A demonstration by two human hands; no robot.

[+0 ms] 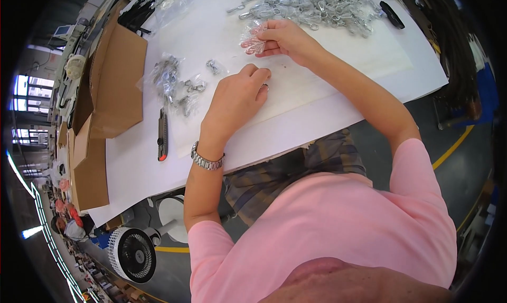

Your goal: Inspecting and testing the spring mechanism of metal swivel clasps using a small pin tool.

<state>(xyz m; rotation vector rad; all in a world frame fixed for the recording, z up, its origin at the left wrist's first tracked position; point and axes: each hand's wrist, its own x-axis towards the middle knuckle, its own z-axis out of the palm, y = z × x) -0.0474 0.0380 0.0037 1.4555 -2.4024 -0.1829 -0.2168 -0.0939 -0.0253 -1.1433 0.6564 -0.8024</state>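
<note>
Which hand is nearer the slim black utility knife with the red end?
Left. The left hand is beyond the slim black, red-ended utility knife and to its right; the right hand is farther off in that direction, holding clear crinkled plastic.

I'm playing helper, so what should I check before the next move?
1. Right hand has a grip: ok, it holds clear plastic.
2. Left hand free of things: cannot tell, its underside is hidden.
3. Box cutter away from both hands: ok, it lies apart on the table.
4. Big metal clasp pile on the table: ok.
5. Smaller clasp pile all together: not ok, one small packet lies apart.
</note>
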